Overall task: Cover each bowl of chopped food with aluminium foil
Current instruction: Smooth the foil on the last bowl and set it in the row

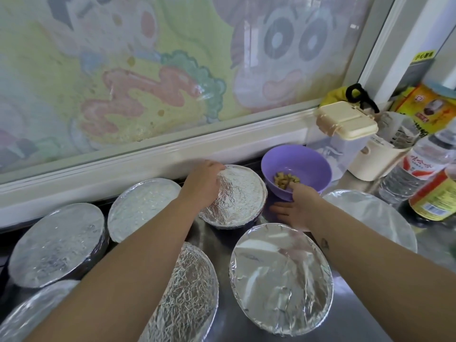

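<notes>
The right hand (299,208) pinches the near rim of the uncovered purple bowl (308,161), one of its fingers (293,188) hooked inside beside the chopped food (286,180), which lies at 12 o'clock from the hand. The left hand (203,185) rests on a foil-covered bowl (243,193) at 9 o'clock, touching the purple one; I cannot tell its grip. On the tabletop (350,324), the bottle (417,169) at 3 o'clock has a red label with unreadable characters.

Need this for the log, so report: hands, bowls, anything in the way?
Left hand grips rim of foil-covered bowl. Right hand pinches rim of purple bowl, thumb inside. It is uncovered, chopped food showing. Other covered bowls close beside; nothing over it.
</notes>
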A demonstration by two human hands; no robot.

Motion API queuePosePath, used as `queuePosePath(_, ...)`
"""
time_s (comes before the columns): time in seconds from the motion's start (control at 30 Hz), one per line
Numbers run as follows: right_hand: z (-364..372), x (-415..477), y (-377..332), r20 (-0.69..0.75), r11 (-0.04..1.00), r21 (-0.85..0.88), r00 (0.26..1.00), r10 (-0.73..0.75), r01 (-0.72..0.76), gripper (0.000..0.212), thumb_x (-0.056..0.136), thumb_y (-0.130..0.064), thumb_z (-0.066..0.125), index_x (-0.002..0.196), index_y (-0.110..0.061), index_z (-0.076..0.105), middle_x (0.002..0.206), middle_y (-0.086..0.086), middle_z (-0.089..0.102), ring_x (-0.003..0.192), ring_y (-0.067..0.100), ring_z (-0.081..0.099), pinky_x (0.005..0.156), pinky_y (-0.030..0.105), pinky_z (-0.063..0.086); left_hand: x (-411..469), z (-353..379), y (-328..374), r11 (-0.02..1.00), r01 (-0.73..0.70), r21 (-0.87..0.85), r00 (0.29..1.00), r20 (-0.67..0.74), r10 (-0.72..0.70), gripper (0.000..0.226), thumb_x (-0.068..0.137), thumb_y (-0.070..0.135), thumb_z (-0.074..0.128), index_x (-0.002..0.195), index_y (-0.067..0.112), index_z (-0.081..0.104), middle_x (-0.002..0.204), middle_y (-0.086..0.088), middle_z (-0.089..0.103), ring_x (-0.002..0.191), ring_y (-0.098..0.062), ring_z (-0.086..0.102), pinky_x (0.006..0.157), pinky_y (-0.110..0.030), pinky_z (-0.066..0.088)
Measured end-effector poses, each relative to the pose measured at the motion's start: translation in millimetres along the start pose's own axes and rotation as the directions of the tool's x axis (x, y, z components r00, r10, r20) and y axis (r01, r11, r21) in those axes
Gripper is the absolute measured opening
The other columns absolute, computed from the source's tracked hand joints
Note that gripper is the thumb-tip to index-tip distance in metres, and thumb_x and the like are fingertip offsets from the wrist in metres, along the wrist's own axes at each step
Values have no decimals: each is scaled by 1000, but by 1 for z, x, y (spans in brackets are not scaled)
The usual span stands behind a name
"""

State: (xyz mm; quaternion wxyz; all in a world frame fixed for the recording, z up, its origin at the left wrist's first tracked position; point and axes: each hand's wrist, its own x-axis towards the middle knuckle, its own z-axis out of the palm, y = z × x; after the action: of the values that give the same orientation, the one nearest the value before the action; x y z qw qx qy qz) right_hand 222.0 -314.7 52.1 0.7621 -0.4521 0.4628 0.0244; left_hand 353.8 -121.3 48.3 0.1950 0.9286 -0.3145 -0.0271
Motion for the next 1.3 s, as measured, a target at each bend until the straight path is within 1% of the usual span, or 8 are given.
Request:
queuePosePath(0.2, 1, 6, 1, -117, 997, 46, 992, -54, 60, 44, 108, -18, 26, 145, 1, 40, 112, 26, 63, 93, 37, 65, 85, 46, 48, -46, 10, 41, 959, -275, -65, 952, 124, 281, 32, 96, 18, 60, 127, 21, 67, 140, -5, 54, 127, -24, 50, 112, -35, 32)
queuePosePath(0.4, 5, -6, -10, -139, 994, 18, 985, -102, 106, 45, 109, -18, 25, 144, 0, 46, 118, 26, 65, 84, 32, 65, 69, 40, 51, -66, 22, 37, 957, -276, 85, 946, 199, 255, 34, 100, 27, 53, 132, 32, 62, 151, 1, 45, 138, -24, 42, 117, -42, 26)
queuePosePath(0.5, 5, -23, -16, -103, 988, 40, 985, -142, 146, 44, 109, -16, 25, 143, -1, 46, 123, 25, 65, 94, 34, 64, 84, 42, 49, -73, 17, 35, 959, -244, 146, 951, 228, 207, 36, 101, 26, 49, 135, 33, 59, 154, 2, 42, 140, -24, 40, 117, -47, 26)
queuePosePath(0.63, 2, -57, -21, -7, 985, 5, 985, -172, 172, 43, 108, -14, 25, 139, 2, 51, 98, 19, 67, 78, 28, 66, 75, 39, 51, -96, 0, 49, 974, -183, 134, 977, 139, 164, 35, 101, 22, 48, 133, 30, 61, 150, 4, 45, 137, -22, 42, 117, -44, 25)
queuePosePath(0.8, -10, -118, -15, 179, 973, -72, 962, -205, 221, 34, 106, -9, 25, 111, 0, 57, 92, 17, 64, 76, 25, 64, 88, 39, 47, -157, -24, 59, 978, -201, 60, 980, 16, 200, 30, 97, 15, 54, 120, 24, 69, 131, 4, 61, 115, -24, 59, 102, -42, 45)
queuePosePath(0.93, -28, -168, 4, 291, 954, -154, 934, -206, 259, 33, 103, -10, 30, 93, -1, 60, 86, 15, 67, 76, 26, 66, 76, 34, 54, -227, -33, 60, 981, -193, 32, 981, 14, 193, 30, 97, 18, 47, 115, 24, 70, 122, 8, 63, 109, -16, 61, 93, -36, 49)
queuePosePath(1.2, -64, -212, 58, 364, 862, -419, 923, -129, 285, 31, 99, -8, 36, 102, 7, 64, 71, 16, 74, 64, 25, 74, 65, 33, 58, -323, -4, 43, 993, -65, 103, 938, 347, 25, 21, 97, 26, 51, 113, 29, 64, 114, 9, 62, 109, -12, 56, 99, -40, 46)
queuePosePath(1.3, -76, -221, 77, 389, 805, -523, 919, -67, 280, 32, 100, -11, 37, 102, 5, 64, 77, 18, 76, 70, 27, 75, 66, 34, 57, -342, 14, 31, 989, 20, 146, 874, 477, -88, 63, 91, 44, 61, 148, 24, 43, 144, 1, 45, 136, -17, 41, 111, -37, 36)
